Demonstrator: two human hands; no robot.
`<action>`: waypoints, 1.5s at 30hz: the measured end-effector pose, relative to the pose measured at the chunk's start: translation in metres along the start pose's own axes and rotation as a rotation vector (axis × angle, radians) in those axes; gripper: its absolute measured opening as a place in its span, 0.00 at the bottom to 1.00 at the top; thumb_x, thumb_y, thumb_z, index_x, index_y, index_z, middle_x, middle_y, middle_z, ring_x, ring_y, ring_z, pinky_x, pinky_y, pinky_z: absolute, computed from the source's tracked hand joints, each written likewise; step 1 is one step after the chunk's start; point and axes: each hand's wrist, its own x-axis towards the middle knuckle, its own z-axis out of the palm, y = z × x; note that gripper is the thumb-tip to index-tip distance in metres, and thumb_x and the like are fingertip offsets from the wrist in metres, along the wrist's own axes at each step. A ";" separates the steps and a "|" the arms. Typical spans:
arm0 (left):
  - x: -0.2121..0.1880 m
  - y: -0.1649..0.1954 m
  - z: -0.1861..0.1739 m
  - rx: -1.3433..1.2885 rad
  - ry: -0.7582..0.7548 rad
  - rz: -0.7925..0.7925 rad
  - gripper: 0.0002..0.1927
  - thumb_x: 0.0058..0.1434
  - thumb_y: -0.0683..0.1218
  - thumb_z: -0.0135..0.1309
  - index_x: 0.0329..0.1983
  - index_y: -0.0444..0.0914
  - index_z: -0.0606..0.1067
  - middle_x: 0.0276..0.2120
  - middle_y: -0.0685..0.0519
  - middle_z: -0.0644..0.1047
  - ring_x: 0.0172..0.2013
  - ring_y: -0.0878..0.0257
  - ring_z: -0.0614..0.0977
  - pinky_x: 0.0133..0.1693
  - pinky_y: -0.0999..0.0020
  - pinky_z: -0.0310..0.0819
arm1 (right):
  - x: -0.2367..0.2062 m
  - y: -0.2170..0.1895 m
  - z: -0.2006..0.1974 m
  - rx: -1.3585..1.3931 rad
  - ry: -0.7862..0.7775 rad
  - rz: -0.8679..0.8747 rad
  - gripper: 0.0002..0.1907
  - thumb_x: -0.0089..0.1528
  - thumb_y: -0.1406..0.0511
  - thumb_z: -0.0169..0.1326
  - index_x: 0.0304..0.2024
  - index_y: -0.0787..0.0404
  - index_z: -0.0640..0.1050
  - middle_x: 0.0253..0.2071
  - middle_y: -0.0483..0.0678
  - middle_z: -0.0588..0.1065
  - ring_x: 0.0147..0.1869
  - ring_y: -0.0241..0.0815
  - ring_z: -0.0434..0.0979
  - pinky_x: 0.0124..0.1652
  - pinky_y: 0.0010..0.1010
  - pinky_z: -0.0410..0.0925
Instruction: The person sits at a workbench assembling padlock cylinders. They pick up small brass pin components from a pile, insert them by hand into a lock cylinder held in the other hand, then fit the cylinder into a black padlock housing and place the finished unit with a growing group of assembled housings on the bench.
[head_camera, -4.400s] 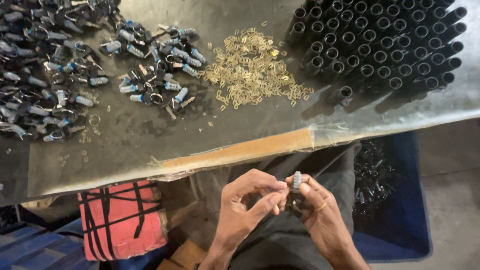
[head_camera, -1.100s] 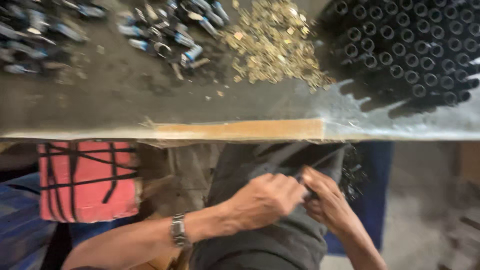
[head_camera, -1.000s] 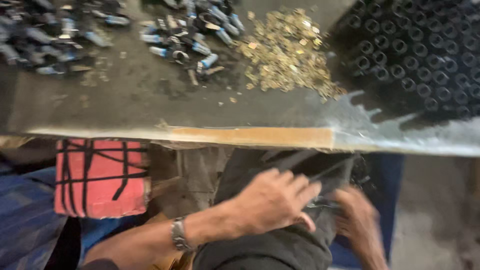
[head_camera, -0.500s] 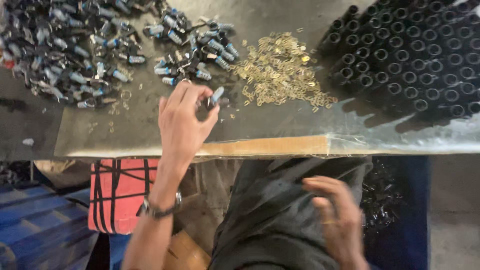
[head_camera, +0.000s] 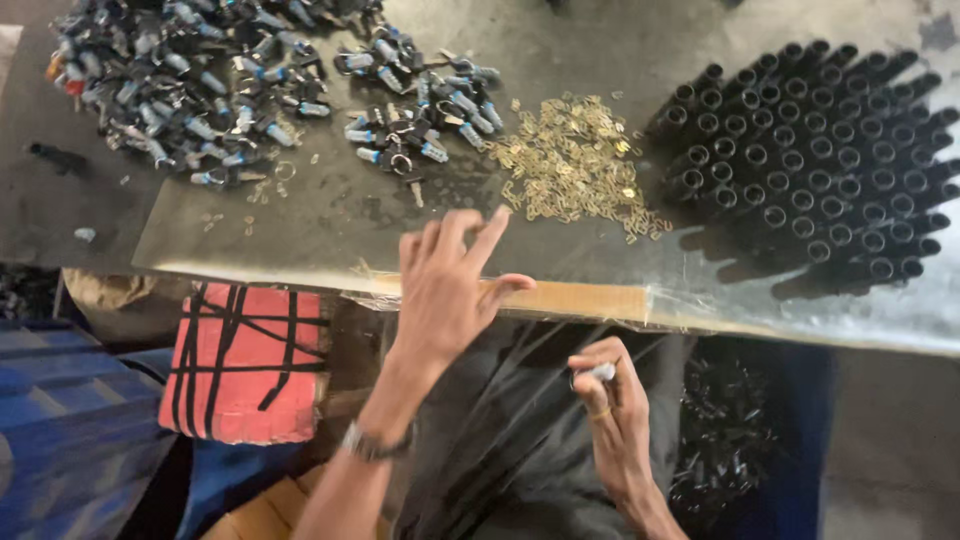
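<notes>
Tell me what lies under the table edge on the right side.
Under the table edge, a blue bin holds dark small parts. The right hand and dark lap cloth cover its left part.

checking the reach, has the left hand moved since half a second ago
Yes. The left hand was out over the table beside the small blue-tipped parts; now it is back toward the table's near edge, fingers spread and holding nothing.
</notes>
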 end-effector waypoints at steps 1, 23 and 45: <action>0.002 -0.002 0.004 0.029 -0.024 0.027 0.41 0.58 0.69 0.56 0.65 0.38 0.73 0.47 0.50 0.73 0.48 0.54 0.73 0.51 0.56 0.59 | -0.003 0.000 -0.004 -0.039 -0.041 -0.069 0.25 0.65 0.46 0.54 0.41 0.62 0.74 0.44 0.45 0.66 0.45 0.36 0.66 0.44 0.25 0.61; -0.039 -0.032 0.004 -0.316 -0.028 0.468 0.10 0.60 0.45 0.63 0.44 0.40 0.78 0.39 0.56 0.76 0.42 0.60 0.78 0.48 0.61 0.64 | -0.053 -0.010 0.015 0.286 0.006 0.304 0.16 0.64 0.61 0.57 0.46 0.68 0.80 0.48 0.62 0.83 0.53 0.45 0.82 0.54 0.34 0.72; -0.102 0.059 0.015 -1.320 -0.375 -0.485 0.03 0.63 0.36 0.60 0.40 0.32 0.78 0.33 0.53 0.79 0.26 0.71 0.78 0.28 0.76 0.73 | -0.077 0.017 -0.007 0.691 -0.011 0.300 0.17 0.68 0.59 0.56 0.47 0.62 0.64 0.37 0.46 0.66 0.40 0.39 0.65 0.45 0.36 0.65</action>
